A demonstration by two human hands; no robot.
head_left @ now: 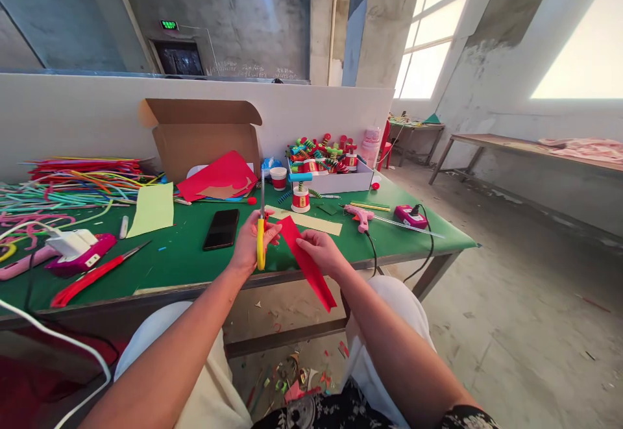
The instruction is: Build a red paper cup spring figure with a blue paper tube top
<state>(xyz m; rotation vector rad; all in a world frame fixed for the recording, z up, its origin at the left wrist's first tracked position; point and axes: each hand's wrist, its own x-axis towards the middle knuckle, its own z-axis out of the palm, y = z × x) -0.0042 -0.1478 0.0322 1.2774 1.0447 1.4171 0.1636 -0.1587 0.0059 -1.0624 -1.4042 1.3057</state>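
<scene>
Two forearms [170,351] reach from the near side toward the green-topped table [450,237]. Slanting across its near edge, a red strip [309,267] runs lengthwise from far left to near right. Thumb and fingers closed together, the right hand [318,250] pinches it beyond its middle. Nearer the far end, the left hand [249,241] curls round yellow-handled scissors [261,247], blades pointing far, just left of the strip; whether that hand also touches it, I cannot tell.
</scene>
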